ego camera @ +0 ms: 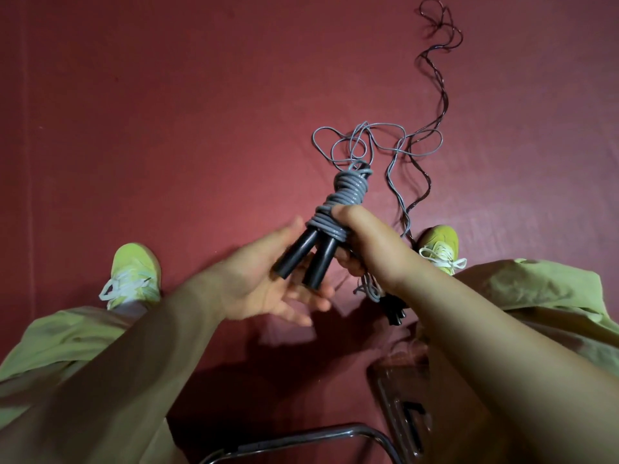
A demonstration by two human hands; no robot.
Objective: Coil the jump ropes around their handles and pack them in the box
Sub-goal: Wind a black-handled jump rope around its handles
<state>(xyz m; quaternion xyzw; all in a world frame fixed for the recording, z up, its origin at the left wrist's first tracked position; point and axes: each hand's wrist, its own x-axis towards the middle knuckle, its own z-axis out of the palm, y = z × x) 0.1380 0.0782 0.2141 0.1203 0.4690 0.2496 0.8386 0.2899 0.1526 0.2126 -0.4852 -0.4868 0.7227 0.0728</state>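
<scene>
Grey rope (pixel 348 192) is wound round paired handles (pixel 310 259), axis near-left to far-right. Right hand (pixel 360 239) is clamped on the coil; left hand's fingers (pixel 298 303) lie loosely open beneath the handle ends.

Coiled rope (pixel 338 202) between hands; loose ropes (pixel 398 152) beyond

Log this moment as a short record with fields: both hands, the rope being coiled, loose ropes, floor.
right hand: grips the grey rope coil wound round two black cylindrical handles
left hand: open, fingers under the handle ends
grey rope coil: wound round the upper handles, lower ends bare
loose grey cord: trails in loops on the floor
dark reddish rope: lies uncoiled, stretching away
floor: dark red
box: not clearly identifiable
</scene>
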